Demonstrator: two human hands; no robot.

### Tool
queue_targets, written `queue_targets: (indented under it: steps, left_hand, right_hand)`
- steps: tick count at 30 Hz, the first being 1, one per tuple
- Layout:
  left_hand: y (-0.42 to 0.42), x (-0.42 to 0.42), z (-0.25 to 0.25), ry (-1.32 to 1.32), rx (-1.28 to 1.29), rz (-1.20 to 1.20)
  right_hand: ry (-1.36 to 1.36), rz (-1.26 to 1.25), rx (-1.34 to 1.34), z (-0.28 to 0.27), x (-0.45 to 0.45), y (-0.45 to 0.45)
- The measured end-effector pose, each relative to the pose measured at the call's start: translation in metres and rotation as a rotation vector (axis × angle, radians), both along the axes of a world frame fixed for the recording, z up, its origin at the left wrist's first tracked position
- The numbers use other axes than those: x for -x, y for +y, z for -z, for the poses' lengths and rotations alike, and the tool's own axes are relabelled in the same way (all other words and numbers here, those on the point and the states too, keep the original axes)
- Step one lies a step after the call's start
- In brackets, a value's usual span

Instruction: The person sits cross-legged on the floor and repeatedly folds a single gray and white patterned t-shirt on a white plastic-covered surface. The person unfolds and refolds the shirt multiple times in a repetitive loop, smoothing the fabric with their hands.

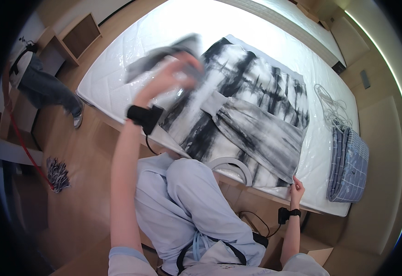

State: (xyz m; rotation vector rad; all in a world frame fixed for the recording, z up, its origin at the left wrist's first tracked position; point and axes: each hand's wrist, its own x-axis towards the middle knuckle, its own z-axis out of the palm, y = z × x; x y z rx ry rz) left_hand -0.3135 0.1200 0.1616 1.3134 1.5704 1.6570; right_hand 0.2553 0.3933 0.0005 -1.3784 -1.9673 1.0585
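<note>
A black, white and grey tie-dye sweatshirt lies spread on a plastic-covered mattress. Its right-side sleeve is folded across the body, and the grey neckband lies at the near edge. My left hand, blurred, is raised over the other side with the blurred grey and black sleeve in its grip. With thumb and fingers, my right hand pinches the fabric at the shoulder corner by the mattress edge.
A folded blue checked quilt and a coiled pale cord are on the mattress at right. At left, a person in jeans holds a red-handled mop on the floor. Wooden furniture stands behind. Dark cables run from both my wrists.
</note>
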Motion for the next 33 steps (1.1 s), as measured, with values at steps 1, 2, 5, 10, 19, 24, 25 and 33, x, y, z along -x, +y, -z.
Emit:
queue_targets:
  steps: [1, 2, 5, 10, 19, 24, 25, 33]
  left_hand:
    - [0.008, -0.026, 0.001, 0.259, 0.025, 0.21]
    - [0.011, -0.048, 0.009, 0.33, 0.188, 0.448]
    - [0.008, -0.071, 0.031, 0.364, 0.555, 0.606]
    - [-0.017, -0.04, 0.088, 0.753, 0.99, -0.214]
    - [-0.048, -0.002, 0.165, 0.262, 1.031, -0.339]
    - [-0.049, 0.005, 0.171, 0.39, 1.056, -0.322]
    - [-0.049, 0.003, 0.168, 0.418, 1.06, -0.31]
    - [-0.044, 0.001, 0.163, 0.117, 1.152, -0.191]
  right_hand:
    - [-0.043, -0.027, 0.001, -0.004, -0.002, 0.001]
    - [-0.152, -0.101, -0.141, -0.013, 0.007, -0.004]
    - [-0.315, -0.155, -0.613, -0.038, 0.033, -0.022]
    - [0.063, -0.057, 0.108, -0.052, 0.085, -0.046]
    - [0.435, 0.116, 0.937, -0.057, 0.197, -0.024]
    - [0.21, -0.259, 0.375, -0.073, 0.216, -0.014]
    - [0.287, -0.247, 0.318, -0.075, 0.211, -0.014]
    - [0.226, -0.042, 0.233, -0.025, 0.119, -0.012]
